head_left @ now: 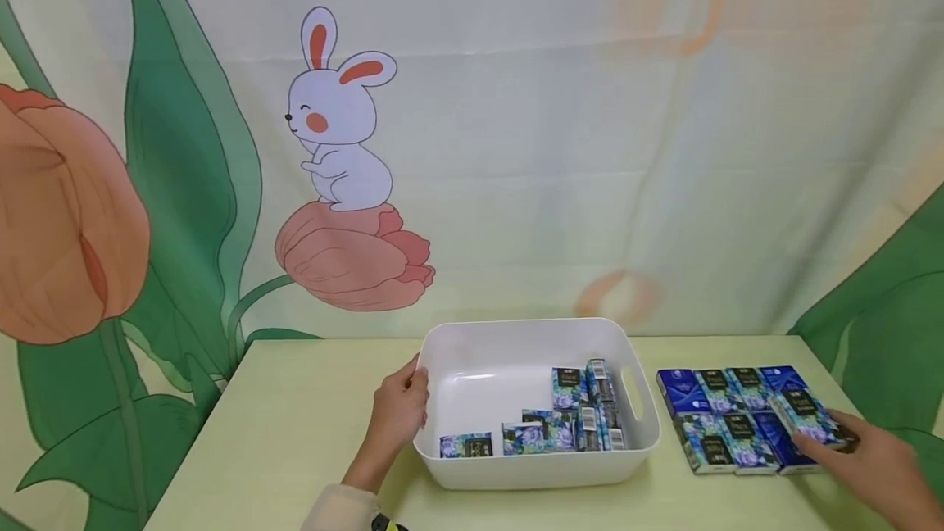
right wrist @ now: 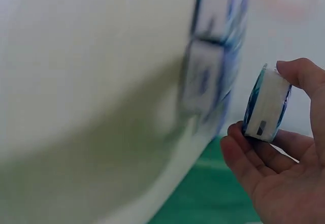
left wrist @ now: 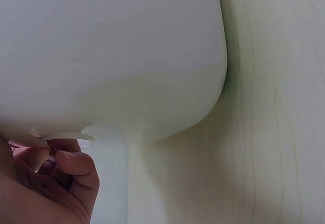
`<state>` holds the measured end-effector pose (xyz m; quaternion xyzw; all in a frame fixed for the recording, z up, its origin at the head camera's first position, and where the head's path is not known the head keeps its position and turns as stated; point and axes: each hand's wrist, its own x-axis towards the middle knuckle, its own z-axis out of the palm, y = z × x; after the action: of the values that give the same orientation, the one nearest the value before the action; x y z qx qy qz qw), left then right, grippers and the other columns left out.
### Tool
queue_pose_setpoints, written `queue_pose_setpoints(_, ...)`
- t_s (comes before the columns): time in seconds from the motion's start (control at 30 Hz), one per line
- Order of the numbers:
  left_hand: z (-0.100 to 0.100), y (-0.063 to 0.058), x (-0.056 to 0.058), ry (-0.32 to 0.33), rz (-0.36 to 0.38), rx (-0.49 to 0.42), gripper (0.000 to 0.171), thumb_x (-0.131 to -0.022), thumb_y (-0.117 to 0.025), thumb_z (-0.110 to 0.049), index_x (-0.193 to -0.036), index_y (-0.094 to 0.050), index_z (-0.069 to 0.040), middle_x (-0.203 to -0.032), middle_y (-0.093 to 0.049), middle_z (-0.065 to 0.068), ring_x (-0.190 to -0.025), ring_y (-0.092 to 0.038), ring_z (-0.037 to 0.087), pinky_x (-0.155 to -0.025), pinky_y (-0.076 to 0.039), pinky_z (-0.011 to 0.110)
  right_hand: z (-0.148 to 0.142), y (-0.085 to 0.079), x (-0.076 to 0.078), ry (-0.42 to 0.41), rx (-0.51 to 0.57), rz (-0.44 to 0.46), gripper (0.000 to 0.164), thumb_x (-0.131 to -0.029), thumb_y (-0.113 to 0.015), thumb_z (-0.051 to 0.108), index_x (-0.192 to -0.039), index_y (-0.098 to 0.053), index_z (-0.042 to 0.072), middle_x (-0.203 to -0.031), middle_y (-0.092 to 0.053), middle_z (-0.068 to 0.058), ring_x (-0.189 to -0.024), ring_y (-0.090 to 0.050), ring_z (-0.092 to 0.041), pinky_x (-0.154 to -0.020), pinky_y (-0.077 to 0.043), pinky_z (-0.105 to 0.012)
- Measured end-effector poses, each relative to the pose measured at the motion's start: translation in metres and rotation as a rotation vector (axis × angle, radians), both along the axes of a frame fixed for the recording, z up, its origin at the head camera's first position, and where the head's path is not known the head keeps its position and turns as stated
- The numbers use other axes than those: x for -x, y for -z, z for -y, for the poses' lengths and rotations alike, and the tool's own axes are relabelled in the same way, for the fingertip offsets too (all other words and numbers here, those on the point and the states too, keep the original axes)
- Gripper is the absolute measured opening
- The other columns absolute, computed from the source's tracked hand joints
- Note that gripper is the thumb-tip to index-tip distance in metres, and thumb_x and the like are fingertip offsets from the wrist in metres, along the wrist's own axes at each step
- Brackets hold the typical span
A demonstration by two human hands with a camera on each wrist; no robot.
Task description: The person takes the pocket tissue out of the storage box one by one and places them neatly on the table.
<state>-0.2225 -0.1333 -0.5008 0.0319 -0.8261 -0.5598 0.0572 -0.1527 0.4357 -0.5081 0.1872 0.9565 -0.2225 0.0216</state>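
Fingers of the left hand (head_left: 399, 408) grip the bin (head_left: 531, 471), those of the right hand (head_left: 878, 459) pinch one packet (head_left: 807, 416) edgewise; slack pressure could drop it right of the bin.

Soft light; right-wrist view blurry.

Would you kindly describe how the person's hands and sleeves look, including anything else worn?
The left hand is gloveless, with a pale cream sleeve behind it. Beside the sleeve shows a black-and-yellow item, too cropped to identify. The right hand is also gloveless, with no sleeve in view.
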Motion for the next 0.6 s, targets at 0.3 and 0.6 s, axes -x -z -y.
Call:
queue_pose_setpoints(0.3, 0.002, -0.003, 0.0, -0.003, 0.005, 0.005, 0.045, -0.107, -0.046, -0.021, -0.148, -0.051, -0.006, -0.067, -0.051, 0.004, -0.048, -0.047, 0.015, -0.045, -0.044, 0.028, -0.038, 0.039, -0.004, 0.227, 0.059, 0.148, 0.104, -0.093, -0.057, 0.064, -0.141, -0.028, -0.024, -0.129, -0.039, -0.047, -0.118, -0.045, -0.059, -0.093, -0.048, -0.059)
queue_pose_setpoints(0.6, 0.003, -0.002, -0.001, -0.016, 0.021, 0.012, 0.045, -0.107, -0.046, -0.022, -0.149, -0.05, -0.005, -0.068, -0.052, 0.005, -0.049, -0.048, 0.015, -0.046, -0.044, 0.028, -0.052, 0.049, 0.007, 0.06, 0.017, 0.184, 0.111, -0.093, -0.05, 0.072, -0.139, -0.027, -0.026, -0.122, -0.043, -0.05, -0.11, -0.049, -0.061, -0.087, -0.049, -0.061)
